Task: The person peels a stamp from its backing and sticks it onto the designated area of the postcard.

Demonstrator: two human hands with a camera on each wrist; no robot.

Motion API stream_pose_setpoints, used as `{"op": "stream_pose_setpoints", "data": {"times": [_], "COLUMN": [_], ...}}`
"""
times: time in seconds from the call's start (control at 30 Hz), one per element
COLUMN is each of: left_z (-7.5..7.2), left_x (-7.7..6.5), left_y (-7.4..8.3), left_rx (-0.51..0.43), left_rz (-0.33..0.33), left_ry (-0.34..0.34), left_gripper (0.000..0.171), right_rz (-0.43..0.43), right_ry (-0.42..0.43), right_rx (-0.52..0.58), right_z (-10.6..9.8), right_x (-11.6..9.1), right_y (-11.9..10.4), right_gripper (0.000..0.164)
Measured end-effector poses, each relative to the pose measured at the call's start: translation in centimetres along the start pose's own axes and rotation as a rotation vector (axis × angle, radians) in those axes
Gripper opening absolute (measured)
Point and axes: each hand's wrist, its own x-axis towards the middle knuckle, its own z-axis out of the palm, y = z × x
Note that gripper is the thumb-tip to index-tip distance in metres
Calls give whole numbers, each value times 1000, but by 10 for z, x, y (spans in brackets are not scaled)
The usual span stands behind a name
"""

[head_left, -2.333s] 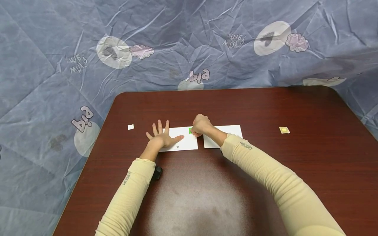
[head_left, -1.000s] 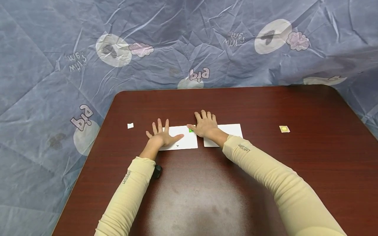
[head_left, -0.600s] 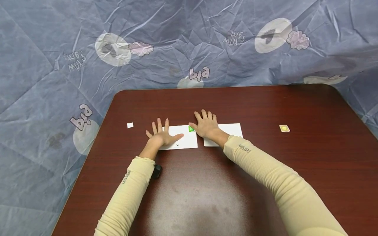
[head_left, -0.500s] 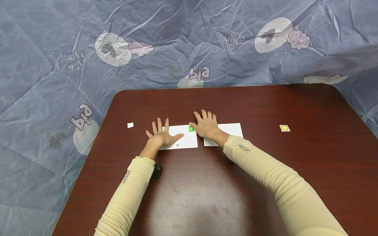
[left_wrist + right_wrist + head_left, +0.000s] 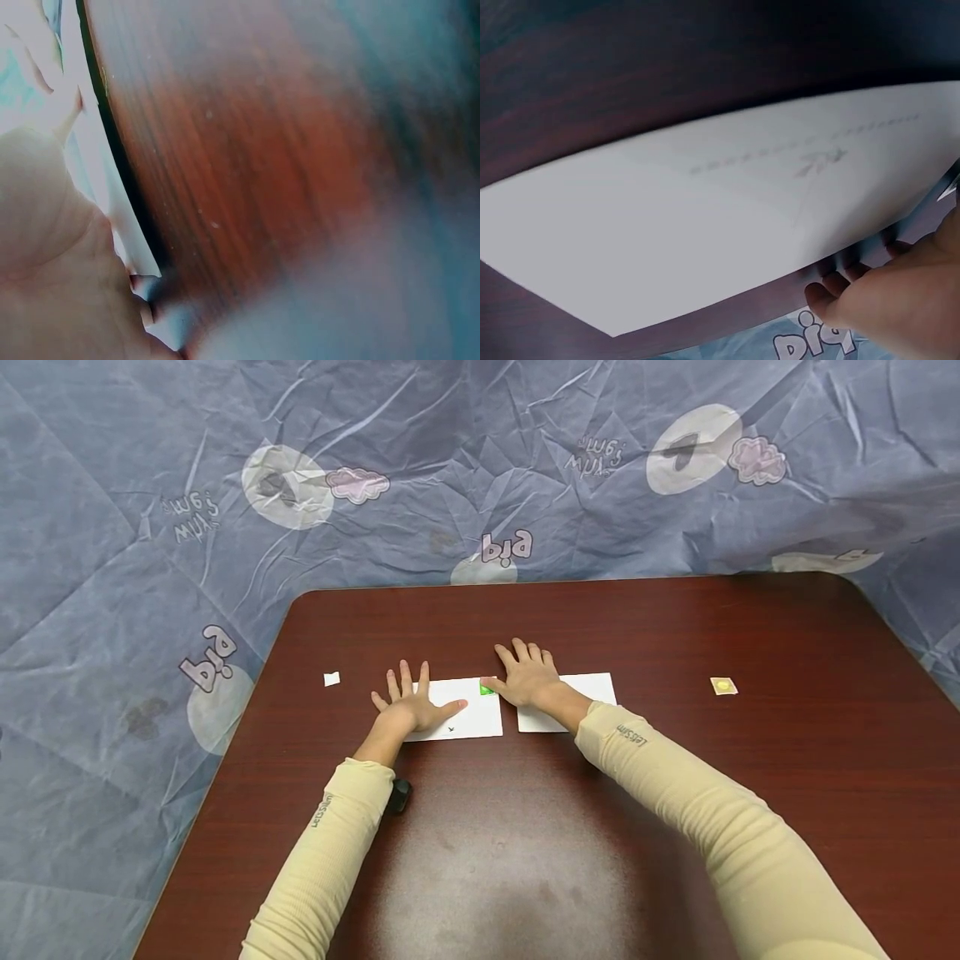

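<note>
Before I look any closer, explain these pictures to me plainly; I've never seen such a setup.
There is no machine here, just a person's left hand and right hand. The wide picture comes from a camera worn on the head; the two close, blurry ones come from cameras on each wrist.

On the brown table lie a left white sheet and a right white sheet, with a gap between. A small white piece lies off to the left, a yellowish square to the right.

The left hand rests, fingers spread, on the left sheet. The right thumb partly covers a green square at that sheet's far right corner. Neither hand grips anything.
</note>
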Motion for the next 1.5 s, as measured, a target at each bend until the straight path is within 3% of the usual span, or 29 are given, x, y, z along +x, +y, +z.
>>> {"op": "stream_pose_setpoints", "data": {"times": [0.83, 1.23, 1.5], "left_z": [0, 0, 1], "left_x": [-1, -4, 0], "left_y": [1, 1, 0], "left_rx": [-10, -16, -17], "left_rz": [3, 9, 4], "left_ry": [-15, 4, 3], "left_gripper": [108, 109, 109], "right_rz": [-59, -39, -29], "right_ry": [-17, 16, 14], "right_rx": [24, 48, 37], "right_z": [-5, -1, 1], "right_x": [-6, -4, 0], "right_y": [9, 8, 6], "right_gripper": [90, 76, 78]}}
